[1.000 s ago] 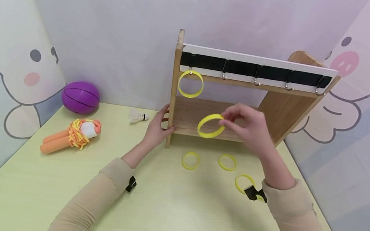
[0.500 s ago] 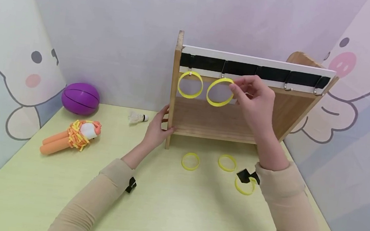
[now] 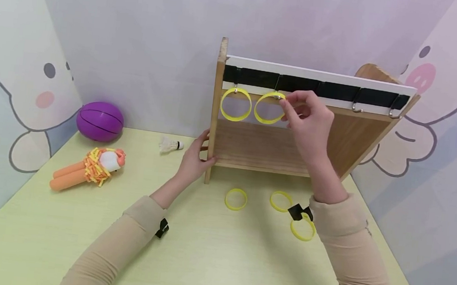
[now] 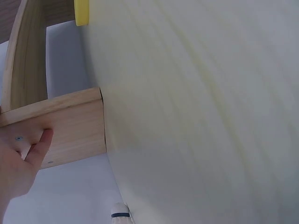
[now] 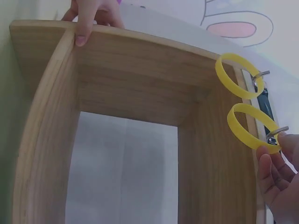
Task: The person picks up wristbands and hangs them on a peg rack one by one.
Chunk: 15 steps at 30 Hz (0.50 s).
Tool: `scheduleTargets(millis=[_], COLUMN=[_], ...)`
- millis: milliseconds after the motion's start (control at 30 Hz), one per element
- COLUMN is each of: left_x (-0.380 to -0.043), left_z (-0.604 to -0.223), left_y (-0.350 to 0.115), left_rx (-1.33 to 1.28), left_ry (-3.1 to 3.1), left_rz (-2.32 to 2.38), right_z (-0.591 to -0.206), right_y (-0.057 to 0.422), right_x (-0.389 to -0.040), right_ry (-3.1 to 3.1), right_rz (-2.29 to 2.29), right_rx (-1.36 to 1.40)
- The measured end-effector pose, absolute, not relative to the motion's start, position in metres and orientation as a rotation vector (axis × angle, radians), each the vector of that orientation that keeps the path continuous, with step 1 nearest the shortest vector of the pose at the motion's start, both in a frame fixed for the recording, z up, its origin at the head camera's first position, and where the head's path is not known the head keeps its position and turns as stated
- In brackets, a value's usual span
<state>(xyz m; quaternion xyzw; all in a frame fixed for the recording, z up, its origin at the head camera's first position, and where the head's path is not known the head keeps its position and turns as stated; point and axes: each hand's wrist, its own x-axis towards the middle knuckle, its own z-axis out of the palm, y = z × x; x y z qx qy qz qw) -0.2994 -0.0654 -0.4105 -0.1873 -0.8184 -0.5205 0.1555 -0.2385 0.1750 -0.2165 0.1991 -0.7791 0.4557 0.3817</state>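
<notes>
My right hand (image 3: 309, 125) pinches a yellow ring (image 3: 256, 108) by its right side at the second hook from the left. In the right wrist view, that metal hook (image 5: 279, 132) passes through the ring, with thumb and fingertips at its lower edge. Another yellow ring (image 3: 234, 119) hangs from the leftmost hook. The hooks line a white board with a black band (image 3: 338, 93) across the top of a wooden shelf (image 3: 253, 147). My left hand (image 3: 193, 159) grips the shelf's left side panel, thumb on the inner side and fingers outside.
Three yellow rings lie on the table before the shelf: a left one (image 3: 226, 198), a middle one (image 3: 280, 209) and a right one (image 3: 301, 239). To the left are a shuttlecock (image 3: 168, 145), a purple ball (image 3: 99, 121) and an orange doll (image 3: 83, 171). Patterned walls stand behind and beside.
My right hand has raised the ring from in front of the shelf up to the second hook, then slightly left onto it. The left hand keeps its grip on the panel.
</notes>
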Motion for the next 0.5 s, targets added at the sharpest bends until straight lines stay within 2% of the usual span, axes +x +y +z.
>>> scheduleTargets(millis=[200, 500], left_x=[-0.299, -0.299], left_z=[-0.409, -0.409], left_y=[-0.066, -0.066], left_rx=[-0.532, -0.534], left_ry=[-2.339, -2.341], left_rz=[-1.499, -1.507], right_z=[-0.227, -0.234], right_y=[0.184, 0.192], right_x=[-0.253, -0.245], right_ry=[-1.992, -1.928], right_rz=[1.101, 0.923], right_rx=[0.532, 0.574])
